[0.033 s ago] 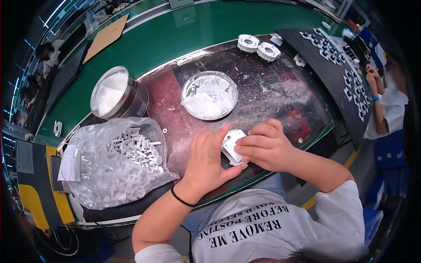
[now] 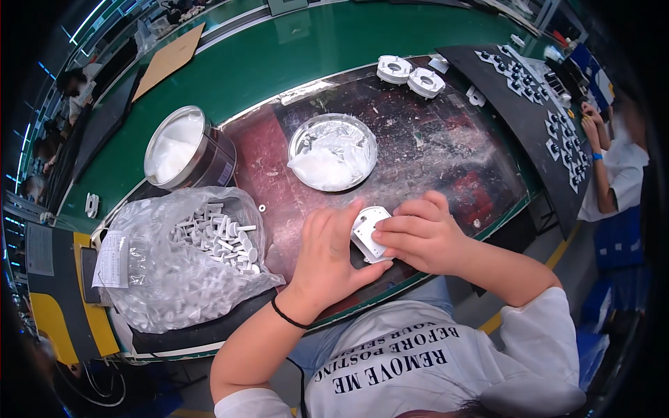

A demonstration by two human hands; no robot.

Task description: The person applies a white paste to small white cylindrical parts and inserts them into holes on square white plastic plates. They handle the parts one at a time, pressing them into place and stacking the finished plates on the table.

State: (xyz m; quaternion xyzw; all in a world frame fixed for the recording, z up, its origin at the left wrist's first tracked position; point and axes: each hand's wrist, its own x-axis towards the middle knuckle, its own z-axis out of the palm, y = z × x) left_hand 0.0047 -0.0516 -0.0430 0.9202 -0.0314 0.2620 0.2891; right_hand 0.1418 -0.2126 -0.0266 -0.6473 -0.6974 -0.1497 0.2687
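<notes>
A white plastic housing with small holes along its face is between my two hands, close to the table's front edge. My left hand grips it from the left, thumb beneath and fingers along its upper side. From the right, my right hand has its fingertips pressed on the housing's face and edge. The underside of the part is hidden. Just beyond my hands lies a round metal dish holding white grease.
An open tin of white paste stands at the left, behind a clear bag of grey plastic pins. Two round white housings sit at the far right. Beyond, a black board carries several small parts, near a co-worker's hands.
</notes>
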